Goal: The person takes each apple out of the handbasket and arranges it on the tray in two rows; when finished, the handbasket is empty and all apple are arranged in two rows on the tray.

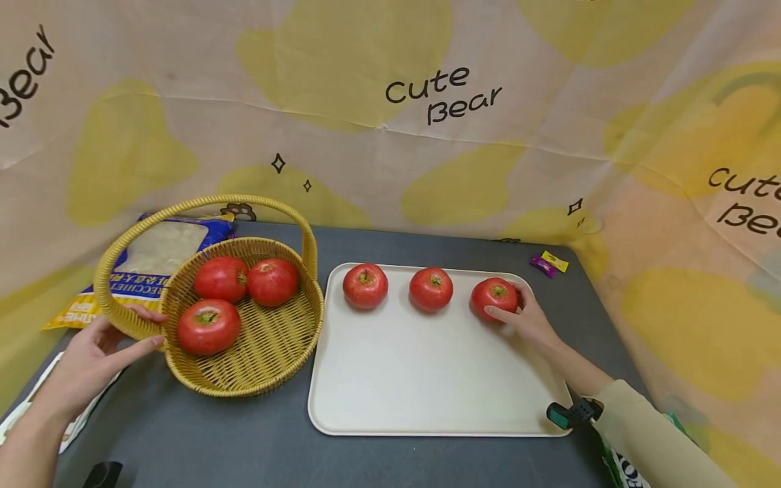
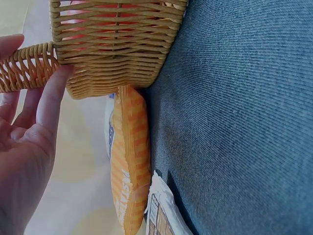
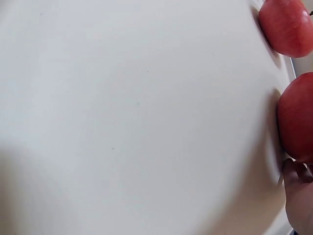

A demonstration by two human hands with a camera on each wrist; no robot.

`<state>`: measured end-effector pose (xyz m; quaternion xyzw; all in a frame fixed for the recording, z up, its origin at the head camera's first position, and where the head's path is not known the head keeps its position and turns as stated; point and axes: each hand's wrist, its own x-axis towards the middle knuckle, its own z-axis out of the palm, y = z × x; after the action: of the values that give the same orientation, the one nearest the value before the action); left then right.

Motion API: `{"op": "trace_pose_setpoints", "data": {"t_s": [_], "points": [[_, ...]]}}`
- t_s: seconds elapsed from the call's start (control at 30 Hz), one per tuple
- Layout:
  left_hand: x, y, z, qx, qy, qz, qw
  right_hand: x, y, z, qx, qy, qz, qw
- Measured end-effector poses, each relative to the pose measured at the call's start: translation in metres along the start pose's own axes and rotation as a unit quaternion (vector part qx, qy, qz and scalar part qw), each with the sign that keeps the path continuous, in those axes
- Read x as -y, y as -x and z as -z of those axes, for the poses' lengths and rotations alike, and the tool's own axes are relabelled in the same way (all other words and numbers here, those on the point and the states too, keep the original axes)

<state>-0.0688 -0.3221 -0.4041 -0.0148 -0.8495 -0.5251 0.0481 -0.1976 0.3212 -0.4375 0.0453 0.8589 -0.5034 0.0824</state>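
Observation:
My left hand (image 1: 91, 362) grips the foot of the handle on a yellow wicker basket (image 1: 274, 366). In the left wrist view, the fingers lie around the woven handle (image 2: 29, 66), against the basket's side. Three red apples (image 1: 209, 327) sit inside the basket. Along the far side of a white tray (image 1: 427, 386) stand three more apples in a row. The rightmost apple (image 1: 493, 298) is held by my right hand (image 1: 527, 318), thumb at its front and fingers behind. The right wrist view shows that apple (image 3: 298, 117) low over the tray, with the middle apple (image 3: 286, 27) beyond.
A blue and yellow food bag (image 1: 140, 285) lies behind the basket. Two small wrapped candies (image 1: 549, 263) are at the back right of the grey table (image 1: 244, 440). A white packet (image 2: 164, 210) is near the left hand. A green package (image 1: 628, 468) lies under the right sleeve.

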Motion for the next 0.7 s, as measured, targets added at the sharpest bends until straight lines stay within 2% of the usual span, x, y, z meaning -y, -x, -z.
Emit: {"op": "trace_pose_setpoints", "data": {"t_s": [0.17, 0.27, 0.4, 0.5, 0.6, 0.7], "points": [[0.0, 0.0, -0.002, -0.001, 0.001, -0.012, 0.9999, 0.0, 0.003, 0.0, 0.0, 0.017, 0.009, 1.0], [0.0, 0.0, -0.002, -0.002, 0.0, -0.008, 1.0, 0.003, 0.005, -0.001, -0.022, 0.044, 0.026, 0.998], [0.001, 0.001, -0.002, -0.003, -0.001, -0.009, 1.0, 0.013, 0.007, -0.003, -0.079, 0.08, 0.082, 0.99], [0.001, 0.001, -0.002, -0.004, -0.001, -0.013, 0.9999, 0.026, 0.009, -0.004, -0.112, 0.083, 0.132, 0.981], [0.002, 0.001, -0.002, -0.006, 0.0, -0.009, 0.9999, 0.041, 0.012, -0.008, -0.108, 0.06, 0.157, 0.98], [0.002, 0.001, -0.002, -0.007, -0.001, -0.01, 0.9999, 0.059, 0.015, -0.016, -0.086, 0.045, 0.151, 0.984]]}}
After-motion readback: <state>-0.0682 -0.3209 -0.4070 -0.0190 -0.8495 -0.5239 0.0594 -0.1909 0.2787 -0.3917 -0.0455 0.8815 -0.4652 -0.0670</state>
